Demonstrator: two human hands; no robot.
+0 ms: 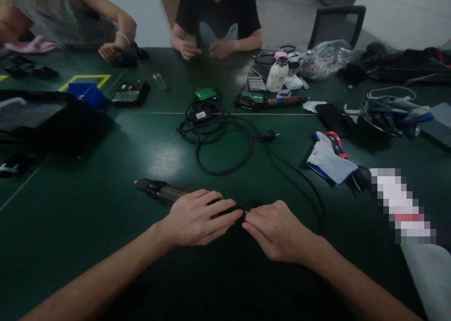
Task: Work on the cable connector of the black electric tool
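An electric screwdriver (158, 190) lies on the green table (105, 208) near the front, its tip pointing left. My left hand (197, 217) rests over its rear end, fingers curled round it. My right hand (275, 229) pinches the black cable (303, 180) where it joins the tool, fingertips almost touching those of the left hand. The cable runs back to a loose coil (218, 133) with a power adapter (200, 115) and a plug (270, 134) at mid-table.
A work glove (329, 163) and red-handled tool (336, 144) lie to the right. Circuit boards (206, 94), another screwdriver (282, 101), a white bottle (277, 75) and a blue bin (86, 94) sit farther back. Two other people rest their hands (188, 50) on the far edge.
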